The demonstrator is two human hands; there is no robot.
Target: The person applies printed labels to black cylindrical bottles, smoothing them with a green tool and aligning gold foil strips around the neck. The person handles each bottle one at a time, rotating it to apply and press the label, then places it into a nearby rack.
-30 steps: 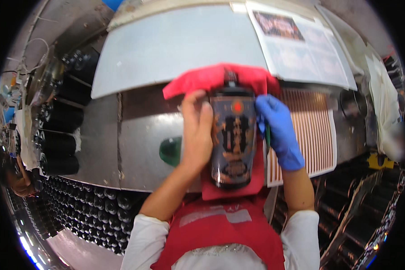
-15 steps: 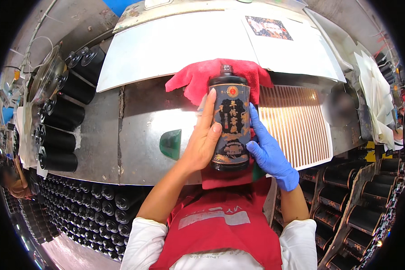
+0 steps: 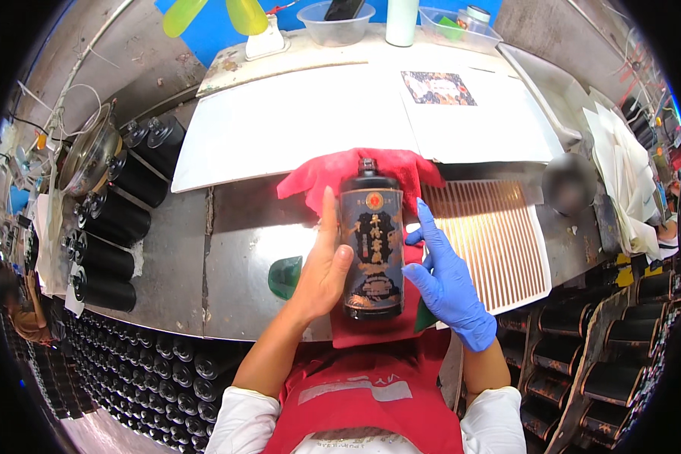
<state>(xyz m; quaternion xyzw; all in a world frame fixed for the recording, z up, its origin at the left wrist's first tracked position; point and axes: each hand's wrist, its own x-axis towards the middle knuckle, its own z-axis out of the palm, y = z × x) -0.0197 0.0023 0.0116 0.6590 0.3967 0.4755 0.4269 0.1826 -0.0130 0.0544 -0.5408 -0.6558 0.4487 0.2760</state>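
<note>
A black bottle (image 3: 373, 246) with a dark, gold-patterned wrap and a red-and-gold round emblem lies on a red cloth (image 3: 306, 181), its neck pointing away from me. Along its left side rests my bare left hand (image 3: 319, 276), fingers stretched out and thumb at the bottle's edge. My right hand (image 3: 450, 291), in a blue glove, is spread open just right of the bottle, with a small gap between them. A dark green curved plastic piece (image 3: 284, 278) lies on the metal table left of my left wrist. Part of another green piece (image 3: 425, 318) shows below my right hand.
A white sheet with brown stripes (image 3: 499, 242) lies to the right. Black bottles (image 3: 113, 216) line the table's left side, with many more stacked below. Racks of decorated bottles (image 3: 617, 378) stand lower right. White boards (image 3: 295, 113) and a small fan (image 3: 265, 41) are farther back.
My right hand has come away from the bottle and opened. My left hand has loosened, its fingers now straight along the side. The view has tilted up, showing more of the back.
</note>
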